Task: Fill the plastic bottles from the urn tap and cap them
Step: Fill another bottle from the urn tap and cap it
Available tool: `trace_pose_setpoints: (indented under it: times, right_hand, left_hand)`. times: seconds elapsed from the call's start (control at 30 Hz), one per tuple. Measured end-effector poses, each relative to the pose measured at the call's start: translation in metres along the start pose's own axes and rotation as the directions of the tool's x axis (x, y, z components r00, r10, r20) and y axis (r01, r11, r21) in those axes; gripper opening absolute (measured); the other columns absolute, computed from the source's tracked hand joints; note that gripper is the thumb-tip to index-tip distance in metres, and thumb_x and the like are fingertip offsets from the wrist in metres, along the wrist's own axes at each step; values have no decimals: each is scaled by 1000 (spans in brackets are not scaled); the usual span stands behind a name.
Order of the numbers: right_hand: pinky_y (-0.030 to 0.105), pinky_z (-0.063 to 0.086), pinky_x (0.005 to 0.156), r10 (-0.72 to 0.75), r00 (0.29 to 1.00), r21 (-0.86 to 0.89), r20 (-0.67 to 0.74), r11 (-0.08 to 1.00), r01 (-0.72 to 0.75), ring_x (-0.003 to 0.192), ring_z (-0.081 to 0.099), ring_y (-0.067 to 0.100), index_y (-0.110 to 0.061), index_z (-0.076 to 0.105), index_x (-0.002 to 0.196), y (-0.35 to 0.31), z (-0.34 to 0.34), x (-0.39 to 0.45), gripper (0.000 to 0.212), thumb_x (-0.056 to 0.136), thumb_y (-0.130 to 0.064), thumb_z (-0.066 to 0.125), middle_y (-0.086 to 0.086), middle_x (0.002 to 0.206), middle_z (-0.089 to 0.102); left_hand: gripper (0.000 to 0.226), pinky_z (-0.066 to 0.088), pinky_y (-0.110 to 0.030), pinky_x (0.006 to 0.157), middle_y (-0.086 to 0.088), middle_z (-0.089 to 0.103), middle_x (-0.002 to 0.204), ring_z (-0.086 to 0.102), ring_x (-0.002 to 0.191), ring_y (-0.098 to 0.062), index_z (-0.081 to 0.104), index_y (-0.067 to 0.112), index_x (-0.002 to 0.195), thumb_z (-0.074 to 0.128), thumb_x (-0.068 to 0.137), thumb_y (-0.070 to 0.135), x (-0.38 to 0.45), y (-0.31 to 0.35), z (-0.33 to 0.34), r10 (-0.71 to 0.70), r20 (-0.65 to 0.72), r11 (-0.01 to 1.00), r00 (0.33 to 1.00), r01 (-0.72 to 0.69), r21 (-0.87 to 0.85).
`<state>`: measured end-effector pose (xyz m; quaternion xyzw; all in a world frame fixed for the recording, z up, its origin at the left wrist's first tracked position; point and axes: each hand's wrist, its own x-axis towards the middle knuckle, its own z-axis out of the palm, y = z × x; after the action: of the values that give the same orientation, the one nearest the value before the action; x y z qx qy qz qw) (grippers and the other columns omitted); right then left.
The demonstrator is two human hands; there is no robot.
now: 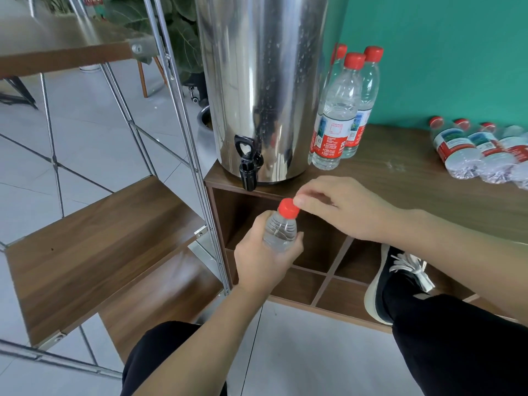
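My left hand (264, 257) grips a clear plastic bottle (280, 231) of water around its body, below the urn tap and in front of the cabinet. A red cap (288, 208) sits on the bottle's neck. My right hand (340, 208) touches the cap's right side with thumb and fingertips, fingers curled. The steel urn (263, 81) stands on the wooden cabinet top (400, 178), its black tap (248, 167) hanging over the front edge. Three capped bottles (340, 110) stand right of the urn. Several capped bottles (480, 151) lie at the far right.
A metal-framed rack with wooden shelves (105, 238) stands close on the left. Open cubbyholes (323, 270) lie under the cabinet top. My shoe (397, 281) rests on the lower shelf at the right. A teal wall is behind.
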<state>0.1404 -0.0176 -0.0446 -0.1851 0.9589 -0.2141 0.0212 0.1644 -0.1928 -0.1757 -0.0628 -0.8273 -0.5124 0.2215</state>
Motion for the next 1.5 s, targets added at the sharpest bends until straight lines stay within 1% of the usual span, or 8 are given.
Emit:
trace_pose_setpoints:
  times: [0.17, 0.47, 0.6, 0.67, 0.83, 1.03, 1.3, 1.5]
  right_hand:
    - [38, 50, 94, 170, 984, -114, -62, 978, -176, 110, 57, 10, -28, 67, 121, 50, -7, -25, 67, 94, -75, 28, -9, 115, 64]
    - [40, 44, 107, 249, 963, -303, -105, 914, -270, 127, 50, 15, -28, 61, 133, 104, -14, -59, 63, 97, -71, 32, -9, 136, 57]
    - [41, 39, 111, 273, 955, -263, -116, 919, -295, 130, 48, 15, -28, 60, 134, 118, -20, -74, 65, 95, -70, 29, -9, 138, 56]
    - [40, 37, 111, 266, 957, -275, -115, 917, -288, 130, 47, 14, -30, 59, 135, 125, -21, -80, 66, 94, -71, 28, -11, 138, 55]
    - [41, 34, 111, 255, 955, -278, -153, 916, -290, 133, 44, 16, -30, 58, 138, 136, -16, -87, 66, 95, -70, 27, -11, 141, 52]
    - [39, 31, 112, 238, 952, -270, -192, 920, -284, 136, 39, 16, -30, 54, 142, 148, -18, -93, 79, 90, -75, 14, -9, 145, 47]
    - [38, 28, 114, 261, 943, -227, -206, 925, -305, 138, 35, 17, -29, 52, 142, 152, -13, -93, 66, 95, -68, 27, -8, 146, 45]
    - [40, 35, 114, 301, 931, -84, -207, 942, -324, 134, 43, 15, -26, 53, 139, 155, -29, -81, 59, 97, -66, 42, -7, 142, 52]
  left_hand:
    - [59, 48, -3, 80, 34, 63, 91, 65, 92, 11, 51, 47, 116, 91, 73, 41, 15, 27, -4, -34, -45, 995, 998, 29, -99]
    - [56, 59, -30, 87, 11, 73, 105, 72, 98, -8, 63, 19, 118, 83, 75, 49, 68, 118, 3, 124, -12, 932, 992, -120, -343]
    - [42, 57, -23, 87, 17, 72, 101, 69, 97, -3, 62, 32, 110, 89, 78, 32, 90, 155, 27, 98, 48, 922, 994, -72, -381]
    - [42, 60, -32, 90, 18, 73, 101, 71, 97, -4, 63, 33, 111, 89, 78, 30, 95, 161, 44, 58, 101, 908, 993, -10, -419]
    - [49, 60, -43, 92, 13, 74, 104, 71, 97, -8, 64, 28, 118, 87, 77, 39, 109, 169, 84, 43, 169, 913, 985, 31, -407]
    - [40, 61, -38, 88, 14, 72, 99, 71, 92, -7, 62, 32, 110, 86, 79, 41, 125, 184, 124, 42, 181, 912, 983, 37, -409]
    - [63, 56, -31, 96, 19, 68, 117, 65, 109, 0, 54, 35, 134, 85, 80, 44, 117, 164, 133, 75, 306, 906, 949, 63, -418]
    - [56, 51, -29, 102, 9, 67, 128, 61, 119, -4, 60, 23, 134, 60, 95, 63, 89, 92, 105, 192, 256, 973, 948, -150, -175]
